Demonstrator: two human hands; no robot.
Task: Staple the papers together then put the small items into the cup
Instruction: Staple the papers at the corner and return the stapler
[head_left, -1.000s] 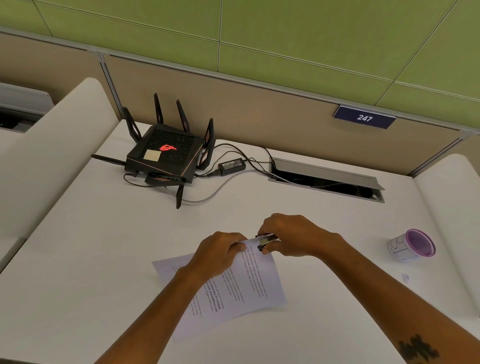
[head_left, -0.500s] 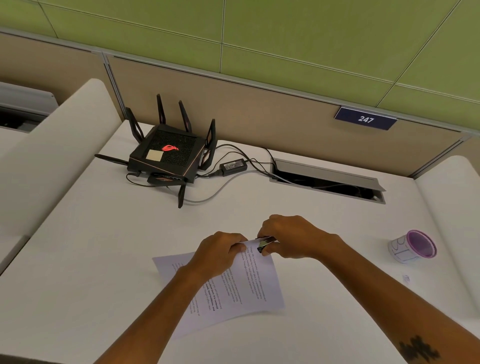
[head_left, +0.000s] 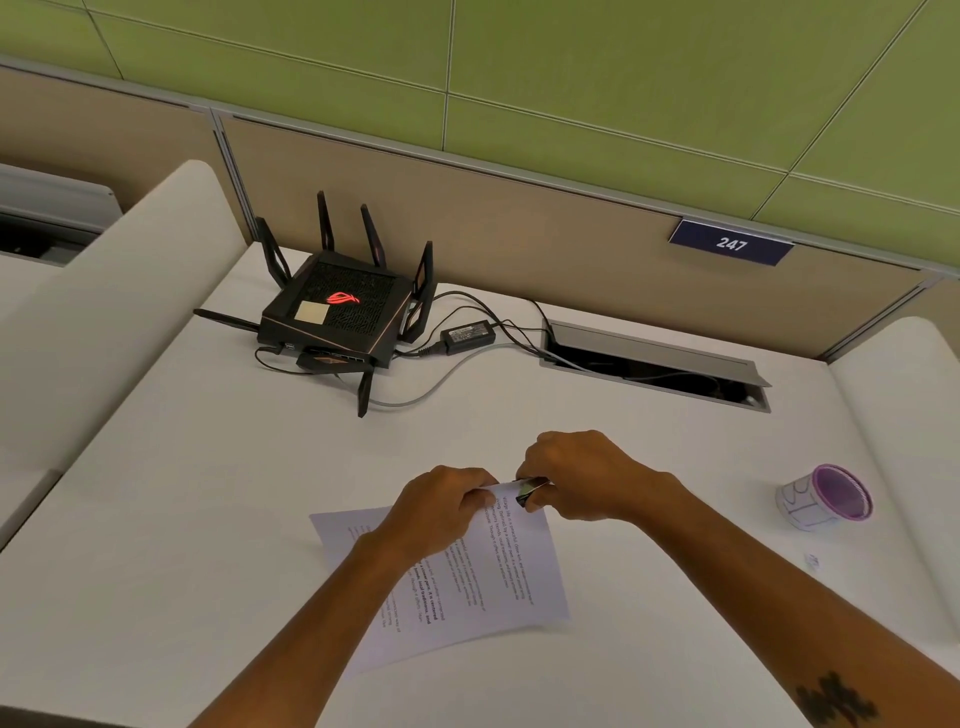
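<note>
At mid-frame the stapling step looks under way: the left hand pinches the papers at their top corner, the right hand grips a small stapler there, next needing a firm squeeze, while the cup waits at far right.

On the white bench a black angular router with upright antennas sits beside a black power brick, its cables running into a grey open cable tray, below a tan partition carrying a navy plate numbered 247.
</note>
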